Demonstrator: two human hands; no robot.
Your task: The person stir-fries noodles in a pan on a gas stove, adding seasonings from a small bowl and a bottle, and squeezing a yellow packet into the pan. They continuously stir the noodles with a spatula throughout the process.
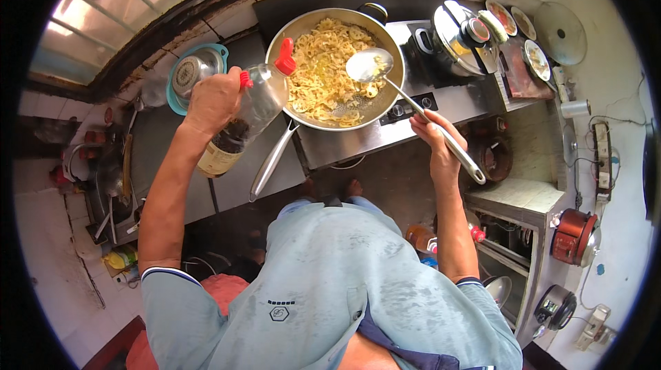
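My left hand (pixel 214 99) grips a large clear plastic bottle (pixel 266 94) by its red handle. The bottle is tilted, with its open red flip cap (pixel 285 60) over the left side of a wide frying pan (pixel 388 45). Dark liquid (pixel 231 135) sits in its lower, labelled end. Sliced, browned food (pixel 330 63), possibly lotus root, covers much of the pan's bottom. In my right hand (pixel 439 137) is the handle of a metal ladle (pixel 367 65). Its bowl hangs over the pan's right side with bits of food in it.
A steel pressure cooker (pixel 457 42) stands right of the pan. The pan's long handle (pixel 273 163) juts towards me over the counter's edge. Plates of food (pixel 537 60) stand at the far right. A blue basin (pixel 173 88) holds a metal bowl (pixel 196 68) at left.
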